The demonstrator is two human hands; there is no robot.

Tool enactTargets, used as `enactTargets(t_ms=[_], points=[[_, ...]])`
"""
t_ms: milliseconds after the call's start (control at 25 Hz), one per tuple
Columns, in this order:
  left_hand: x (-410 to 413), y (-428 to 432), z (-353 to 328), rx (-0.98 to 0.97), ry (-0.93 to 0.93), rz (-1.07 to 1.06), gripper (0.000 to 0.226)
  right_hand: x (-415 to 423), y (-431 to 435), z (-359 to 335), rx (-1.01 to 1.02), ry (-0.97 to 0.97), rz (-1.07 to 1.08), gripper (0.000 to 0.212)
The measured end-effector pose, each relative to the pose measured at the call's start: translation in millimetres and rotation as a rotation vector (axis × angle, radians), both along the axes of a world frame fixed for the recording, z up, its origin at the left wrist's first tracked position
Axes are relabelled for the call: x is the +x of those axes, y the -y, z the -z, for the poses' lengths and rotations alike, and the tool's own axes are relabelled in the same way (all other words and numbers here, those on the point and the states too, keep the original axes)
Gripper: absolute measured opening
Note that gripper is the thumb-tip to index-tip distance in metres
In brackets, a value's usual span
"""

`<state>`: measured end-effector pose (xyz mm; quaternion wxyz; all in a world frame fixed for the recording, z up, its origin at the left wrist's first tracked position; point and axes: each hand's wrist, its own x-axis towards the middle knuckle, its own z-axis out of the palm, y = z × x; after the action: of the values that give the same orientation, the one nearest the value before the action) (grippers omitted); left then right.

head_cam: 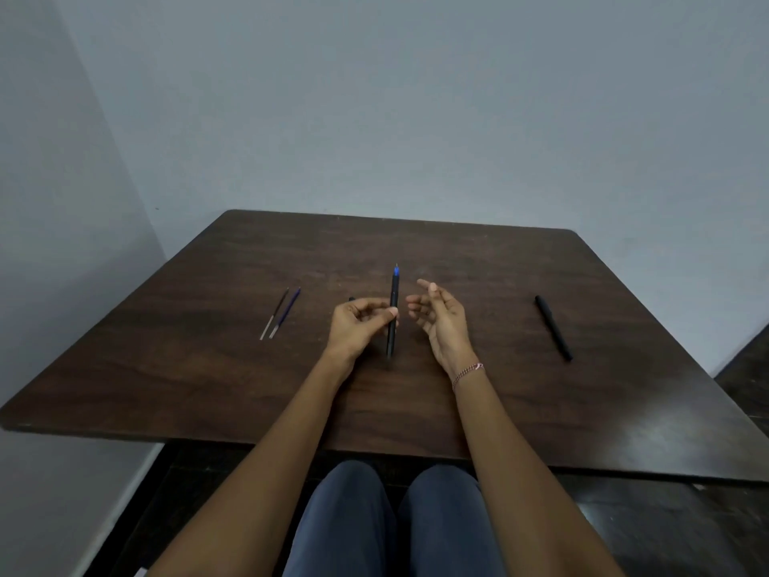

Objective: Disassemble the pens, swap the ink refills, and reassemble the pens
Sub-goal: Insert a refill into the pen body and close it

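1. Both bare forearms come in from the bottom of the view and angle inward toward the middle.
2. The left hand (360,326) is raised, palm turned to the right, fingers curled in.
3. Its thumb and fingertips pinch the pen (393,293) around mid-barrel, and the barrel points away from the body.
4. The right hand (441,322) sits just beside the left and grips nothing.
5. Its palm faces left and a little upward, the fingers are loosely spread and gently bent, and the forefinger reaches furthest forward.
6. There is a narrow gap between the two hands, with no contact.
7. Both wrists are roughly level, and the right one is turned outward.
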<state>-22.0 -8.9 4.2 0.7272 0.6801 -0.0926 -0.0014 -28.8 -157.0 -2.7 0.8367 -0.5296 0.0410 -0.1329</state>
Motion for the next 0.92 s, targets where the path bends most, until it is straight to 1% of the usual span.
enactTargets(t_ms=[120, 240, 400, 480, 600, 640, 680, 720, 760, 800, 840, 880, 920], points=[[1.9, -17.1, 3.0, -0.003, 0.014, -0.053, 0.02, -0.2, -3.5, 0.5, -0.054, -0.018, 0.009, 0.018], [3.6, -30.3, 6.9, 0.003, 0.01, -0.052, 0.017, 0.2, -3.6, 0.9, -0.109, -0.021, 0.012, 0.018], [6.6, -32.0, 8.7, -0.123, -0.001, -0.15, 0.011, 1.4, -6.2, 3.0, -0.202, -0.046, 0.037, 0.02], [9.0, -34.4, 8.3, -0.173, -0.024, -0.197, 0.009, 5.9, -8.6, 2.8, -0.258, -0.088, 0.05, 0.021], [9.3, -33.6, 8.6, -0.118, -0.027, -0.168, 0.008, 17.7, -17.1, -2.6, -0.379, -0.205, 0.053, 0.028], [8.1, -32.2, 8.0, -0.094, -0.026, -0.161, 0.007, 21.7, -21.0, -5.3, -0.457, -0.227, 0.048, 0.032], [7.4, -31.6, 7.3, -0.083, -0.026, -0.163, 0.006, 25.9, -25.6, -7.8, -0.582, -0.22, 0.036, 0.036], [7.3, -31.6, 6.8, -0.086, -0.027, -0.168, 0.006, 30.6, -30.0, -10.2, -0.763, -0.188, 0.009, 0.039], [7.6, -31.8, 6.4, -0.097, -0.031, -0.174, 0.006, 35.5, -34.1, -11.9, -0.993, -0.148, -0.035, 0.04], [8.1, -32.3, 6.3, -0.113, -0.036, -0.183, 0.007, 40.1, -38.9, -13.4, -1.229, -0.118, -0.089, 0.039], [8.6, -32.5, 6.3, -0.129, -0.04, -0.2, 0.007, 43.9, -44.0, -15.0, -1.41, -0.102, -0.142, 0.036], [9.0, -32.4, 6.6, -0.141, -0.045, -0.222, 0.008, 46.8, -48.6, -16.6, -1.517, -0.089, -0.187, 0.033], [9.2, -32.1, 6.7, -0.147, -0.047, -0.242, 0.01, 48.4, -53.0, -18.4, -1.574, -0.071, -0.215, 0.031]])
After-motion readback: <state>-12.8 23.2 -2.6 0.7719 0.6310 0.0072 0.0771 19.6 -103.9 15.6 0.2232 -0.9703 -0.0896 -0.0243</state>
